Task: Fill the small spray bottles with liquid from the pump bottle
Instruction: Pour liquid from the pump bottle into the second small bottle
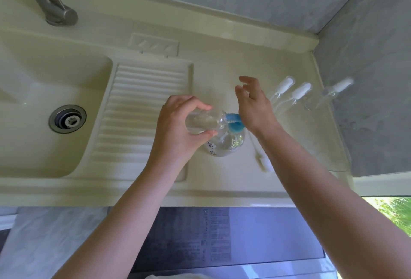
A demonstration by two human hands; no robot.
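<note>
My left hand (178, 127) grips a small clear spray bottle (200, 123), capless and tipped on its side, with its mouth against the blue nozzle of the pump bottle (226, 145). The clear pump bottle stands on the counter just below, holding some liquid. My right hand (255, 105) has its heel over the blue pump head (234, 124), with the fingers loose and spread away from it. Three more small spray bottles with white tops (282, 89) (299, 94) (333, 92) are on the counter to the right. A loose white spray top with its tube (262, 161) lies under my right wrist.
A sink basin (44, 78) with a metal drain (67, 118) and a faucet (51, 3) lies to the left. A ribbed washboard slope (142, 112) runs beside my left hand. Tiled walls (367, 56) close off the back and right.
</note>
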